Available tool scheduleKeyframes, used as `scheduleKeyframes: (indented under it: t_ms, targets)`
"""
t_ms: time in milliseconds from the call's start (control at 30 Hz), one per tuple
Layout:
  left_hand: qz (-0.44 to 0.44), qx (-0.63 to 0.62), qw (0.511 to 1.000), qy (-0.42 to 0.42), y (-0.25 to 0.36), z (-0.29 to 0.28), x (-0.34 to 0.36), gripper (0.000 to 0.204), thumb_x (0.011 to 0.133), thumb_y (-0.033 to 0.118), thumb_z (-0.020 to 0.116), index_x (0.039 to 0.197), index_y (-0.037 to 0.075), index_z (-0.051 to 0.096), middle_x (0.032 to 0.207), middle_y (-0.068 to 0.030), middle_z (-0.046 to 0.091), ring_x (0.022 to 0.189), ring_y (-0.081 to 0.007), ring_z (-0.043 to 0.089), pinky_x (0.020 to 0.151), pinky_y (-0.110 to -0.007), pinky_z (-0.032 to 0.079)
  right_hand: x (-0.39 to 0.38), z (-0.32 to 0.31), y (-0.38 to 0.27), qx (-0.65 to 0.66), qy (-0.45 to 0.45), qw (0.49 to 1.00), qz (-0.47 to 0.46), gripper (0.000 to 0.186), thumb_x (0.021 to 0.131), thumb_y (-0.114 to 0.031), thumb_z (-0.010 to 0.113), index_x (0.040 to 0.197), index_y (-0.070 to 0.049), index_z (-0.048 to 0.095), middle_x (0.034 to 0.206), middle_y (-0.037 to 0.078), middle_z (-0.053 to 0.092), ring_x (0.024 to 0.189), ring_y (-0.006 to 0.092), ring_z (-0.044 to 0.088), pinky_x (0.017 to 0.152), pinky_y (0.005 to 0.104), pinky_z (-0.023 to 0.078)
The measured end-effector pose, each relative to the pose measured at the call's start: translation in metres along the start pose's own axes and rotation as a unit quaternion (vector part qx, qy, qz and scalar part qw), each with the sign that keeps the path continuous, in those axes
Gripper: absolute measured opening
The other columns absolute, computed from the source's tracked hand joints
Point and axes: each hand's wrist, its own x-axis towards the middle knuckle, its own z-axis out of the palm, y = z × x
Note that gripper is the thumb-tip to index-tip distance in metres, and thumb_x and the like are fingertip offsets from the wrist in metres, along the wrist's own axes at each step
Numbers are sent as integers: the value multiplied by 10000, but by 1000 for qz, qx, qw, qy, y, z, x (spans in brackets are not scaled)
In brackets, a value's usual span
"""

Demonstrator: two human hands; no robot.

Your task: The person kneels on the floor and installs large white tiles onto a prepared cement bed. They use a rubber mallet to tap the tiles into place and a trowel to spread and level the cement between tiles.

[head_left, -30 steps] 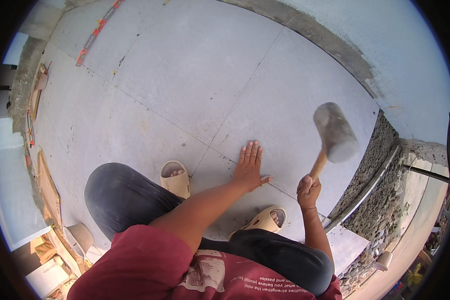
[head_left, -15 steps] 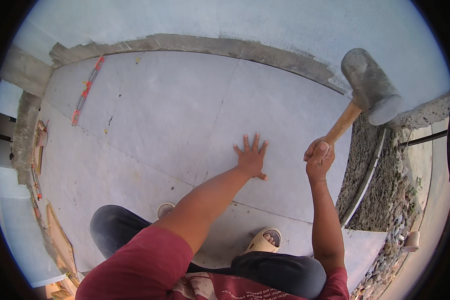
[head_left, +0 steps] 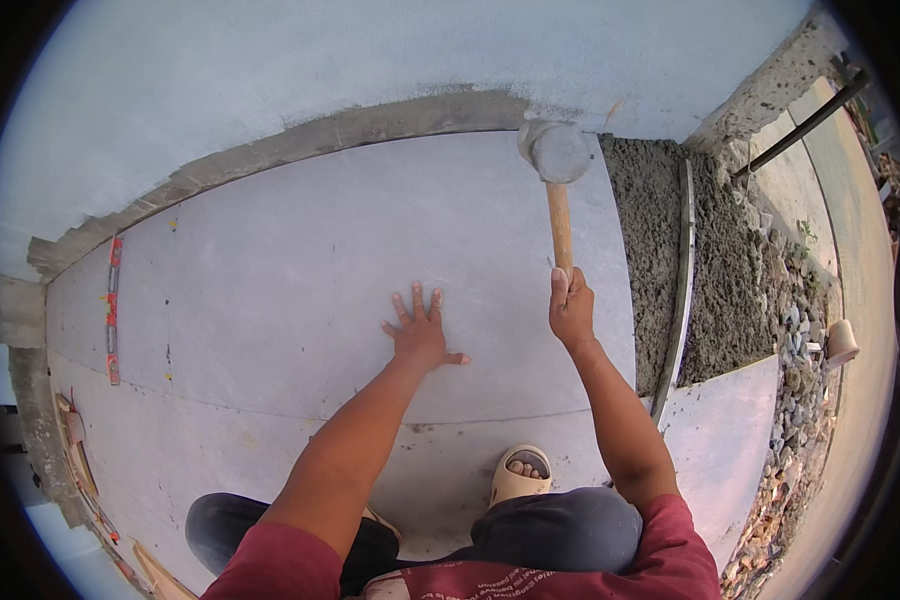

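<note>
Mallet [head_left: 557, 187] with a thick grey head and a wooden handle is held out in front of a crouching person, its head seen against the far edge of a large pale-grey tile [head_left: 270, 280] and the foot of a light-blue wall [head_left: 370, 60]. The right hand [head_left: 571, 308] grips the lower end of the handle, fingers closed around it, thumb up along the wood. The left hand [head_left: 420, 335] is open and holds nothing, palm down on the tile with its fingers spread wide. To the right of the tile, rough dark-grey mortar [head_left: 645, 230] lies on both sides of a long, narrow strip [head_left: 684, 270]. Beyond it are loose stones [head_left: 800, 390] and a tipped, pale pot [head_left: 842, 342]; a dark bar [head_left: 805, 125] slants above them. At far left, an orange-red spirit level [head_left: 113, 310] lies on the paving. Nearer the body, a beige sandal [head_left: 520, 475] shows in front of a dark-trousered knee [head_left: 570, 530], between maroon sleeves [head_left: 675, 545].
</note>
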Motion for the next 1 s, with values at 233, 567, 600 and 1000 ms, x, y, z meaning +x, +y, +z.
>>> scheduleKeyframes:
  t_ms: [233, 567, 600, 1000]
  targets:
    - [-2, 18, 1000, 25, -15, 3, 0, 1409, 637, 759, 756, 1596, 131, -63, 1637, -219, -143, 1468, -543, -85, 1087, -756, 199, 56, -70, -100, 197, -51, 969, 141, 514, 1020, -550, 455, 776, -98, 459, 541, -28, 413, 427, 58, 401, 394, 230, 371]
    - [8, 18, 1000, 10, -1, -2, -7, 1392, 658, 773, 728, 1594, 136, -82, 1634, -214, -166, 1469, -538, -89, 1094, -746, 206, 14, -50, 9, 45, -172, 941, 289, 517, 1037, -533, 416, 784, -86, 468, 547, -26, 410, 402, 67, 390, 376, 237, 350]
    - [-4, 23, 1000, 12, -9, -4, -7, 1389, 661, 771, 727, 1594, 136, -83, 1633, -213, -168, 1468, -538, -91, 1094, -745, 206, 31, -54, -33, 103, -155, 948, 259, 524, 1036, -539, 413, 784, -82, 471, 547, -24, 413, 402, 68, 392, 374, 242, 350]
    - [28, 13, 999, 20, -10, -5, -7, 1320, 699, 726, 734, 1599, 87, 11, 1637, -242, -116, 1460, -567, -58, 1086, -734, 236, -45, -24, 10, 35, -129, 988, 82, 461, 1040, -467, 472, 806, -70, 488, 566, -33, 431, 479, 85, 383, 465, 246, 334]
